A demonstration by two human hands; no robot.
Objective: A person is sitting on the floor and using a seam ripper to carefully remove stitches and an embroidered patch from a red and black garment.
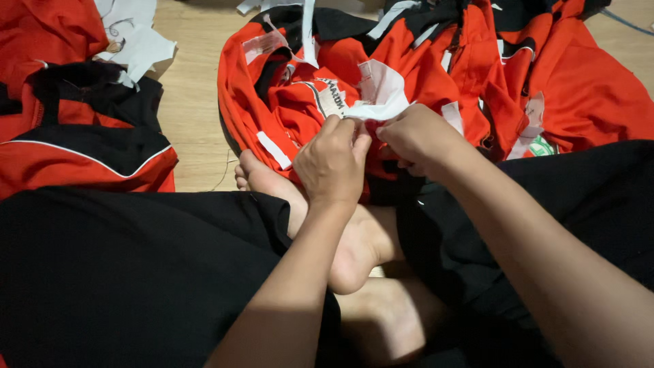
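I sit cross-legged on a wooden floor. My left hand [332,162] and my right hand [417,136] meet over a red and black garment [293,102] in front of my feet. Both pinch a piece of white backing paper [381,92] stuck to the red fabric, fingers closed on its lower edge. The paper curls upward between the two hands. Several more white strips lie on the same garment.
A heap of red and black garments [565,75] spreads to the right. A folded stack of similar garments [82,136] lies at the left, with white paper scraps [136,41] behind it. Bare wooden floor [194,102] shows between the piles. My legs in black trousers fill the foreground.
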